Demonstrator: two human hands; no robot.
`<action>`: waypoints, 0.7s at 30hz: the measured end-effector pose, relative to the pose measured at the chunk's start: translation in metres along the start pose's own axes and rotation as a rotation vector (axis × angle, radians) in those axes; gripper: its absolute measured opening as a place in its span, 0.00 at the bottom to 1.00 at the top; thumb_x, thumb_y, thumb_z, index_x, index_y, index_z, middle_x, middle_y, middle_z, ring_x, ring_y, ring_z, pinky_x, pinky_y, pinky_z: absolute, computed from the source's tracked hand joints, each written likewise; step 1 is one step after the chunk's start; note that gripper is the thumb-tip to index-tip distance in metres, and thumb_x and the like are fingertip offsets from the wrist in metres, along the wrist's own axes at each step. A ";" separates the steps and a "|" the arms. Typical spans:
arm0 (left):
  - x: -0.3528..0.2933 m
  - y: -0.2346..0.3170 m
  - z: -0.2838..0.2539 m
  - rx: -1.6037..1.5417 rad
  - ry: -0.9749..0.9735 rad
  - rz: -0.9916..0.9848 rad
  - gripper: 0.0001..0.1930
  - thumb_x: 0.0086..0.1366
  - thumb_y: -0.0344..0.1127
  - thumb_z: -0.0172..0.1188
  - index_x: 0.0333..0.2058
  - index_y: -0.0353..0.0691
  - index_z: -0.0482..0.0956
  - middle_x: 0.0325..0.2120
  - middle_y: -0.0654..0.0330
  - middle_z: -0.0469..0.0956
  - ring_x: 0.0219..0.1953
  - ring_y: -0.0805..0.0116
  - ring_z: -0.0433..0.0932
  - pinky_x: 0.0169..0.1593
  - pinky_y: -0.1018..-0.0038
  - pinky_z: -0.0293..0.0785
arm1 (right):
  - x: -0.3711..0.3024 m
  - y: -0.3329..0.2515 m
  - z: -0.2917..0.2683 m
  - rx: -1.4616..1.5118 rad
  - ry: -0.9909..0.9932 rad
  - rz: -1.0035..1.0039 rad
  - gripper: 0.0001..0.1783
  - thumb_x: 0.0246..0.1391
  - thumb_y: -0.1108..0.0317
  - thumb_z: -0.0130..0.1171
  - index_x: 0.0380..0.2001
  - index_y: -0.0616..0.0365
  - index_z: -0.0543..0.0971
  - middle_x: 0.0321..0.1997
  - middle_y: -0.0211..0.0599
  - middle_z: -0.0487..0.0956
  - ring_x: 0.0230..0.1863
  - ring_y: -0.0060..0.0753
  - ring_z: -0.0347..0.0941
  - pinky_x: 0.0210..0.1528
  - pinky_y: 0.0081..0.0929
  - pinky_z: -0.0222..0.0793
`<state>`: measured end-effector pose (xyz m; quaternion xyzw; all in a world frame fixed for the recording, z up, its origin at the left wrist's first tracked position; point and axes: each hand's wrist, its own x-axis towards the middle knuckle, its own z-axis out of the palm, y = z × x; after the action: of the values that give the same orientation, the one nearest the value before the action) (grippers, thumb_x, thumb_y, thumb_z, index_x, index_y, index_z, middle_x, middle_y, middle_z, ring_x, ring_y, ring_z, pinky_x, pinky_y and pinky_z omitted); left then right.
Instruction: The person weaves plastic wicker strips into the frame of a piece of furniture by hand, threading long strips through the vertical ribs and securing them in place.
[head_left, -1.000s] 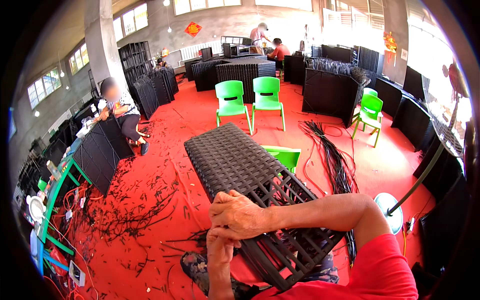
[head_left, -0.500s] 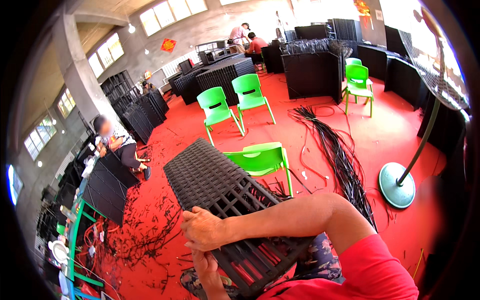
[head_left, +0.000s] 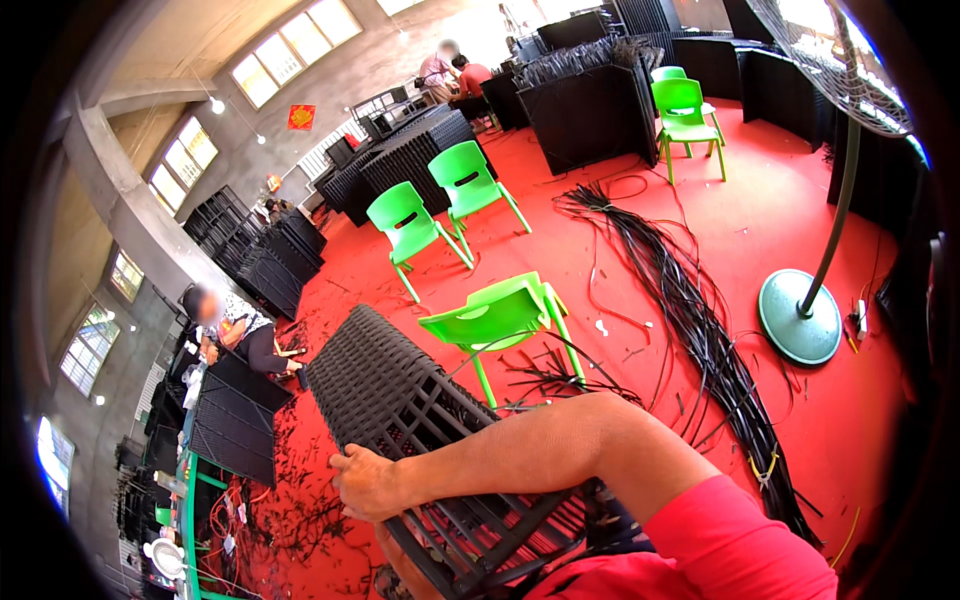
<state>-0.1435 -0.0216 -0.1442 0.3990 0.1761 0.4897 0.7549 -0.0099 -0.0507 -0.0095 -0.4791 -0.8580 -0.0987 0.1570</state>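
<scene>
A dark woven frame (head_left: pixel 375 365) leans across my lap, its far part closely woven and its near part bare bars with gaps. My right arm reaches over it from the right. At its left edge my right hand (head_left: pixel 372 484) is closed, fingers curled and pressed against the side; what they pinch is hidden. Only the forearm and wrist of my left hand (head_left: pixel 398 562) show, below the right hand and beside the frame; its fingers are out of sight. A thin dark strand (head_left: pixel 478 350) arcs up from the frame's right side.
A green chair (head_left: pixel 492 318) stands just beyond the frame. A long bundle of black strips (head_left: pixel 690 330) lies on the red floor to the right, near a stand's round base (head_left: pixel 800 318). Black panels (head_left: pixel 235 415) lean at left, where a person sits. Two more people are far back.
My view has tilted and shifted right, so the scene sits further left. My left hand's fingers, partly seen before, are now hidden. My right hand stays at the frame's left edge.
</scene>
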 end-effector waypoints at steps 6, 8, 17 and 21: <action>0.000 0.000 0.007 0.009 -0.007 -0.007 0.12 0.59 0.32 0.51 0.43 0.37 0.67 0.34 0.59 0.74 0.31 0.65 0.76 0.31 0.72 0.74 | 0.000 0.001 0.000 0.000 -0.035 -0.004 0.22 0.54 0.50 0.42 0.23 0.51 0.81 0.35 0.27 0.73 0.46 0.33 0.58 0.48 0.34 0.52; 0.002 0.002 0.008 0.012 -0.012 -0.007 0.12 0.59 0.32 0.51 0.43 0.37 0.67 0.34 0.59 0.74 0.31 0.65 0.76 0.31 0.72 0.74 | 0.000 -0.001 -0.003 0.007 -0.019 0.001 0.22 0.54 0.50 0.42 0.24 0.50 0.80 0.35 0.27 0.73 0.46 0.32 0.58 0.48 0.33 0.52; 0.002 -0.004 0.000 -0.067 -0.045 -0.030 0.13 0.59 0.32 0.51 0.43 0.37 0.68 0.33 0.59 0.75 0.31 0.65 0.76 0.32 0.72 0.74 | -0.001 0.002 -0.001 -0.010 -0.048 0.016 0.22 0.54 0.50 0.42 0.26 0.52 0.80 0.34 0.29 0.74 0.47 0.34 0.59 0.49 0.35 0.53; -0.003 -0.008 -0.010 -0.151 -0.081 -0.055 0.13 0.59 0.32 0.51 0.43 0.37 0.68 0.33 0.59 0.75 0.31 0.65 0.76 0.32 0.71 0.74 | -0.002 0.000 -0.004 0.005 -0.015 0.016 0.21 0.52 0.51 0.43 0.25 0.53 0.80 0.33 0.30 0.75 0.46 0.35 0.61 0.49 0.35 0.53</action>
<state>-0.1463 -0.0213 -0.1567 0.3556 0.1189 0.4642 0.8025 -0.0083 -0.0536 -0.0070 -0.4861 -0.8556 -0.0917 0.1528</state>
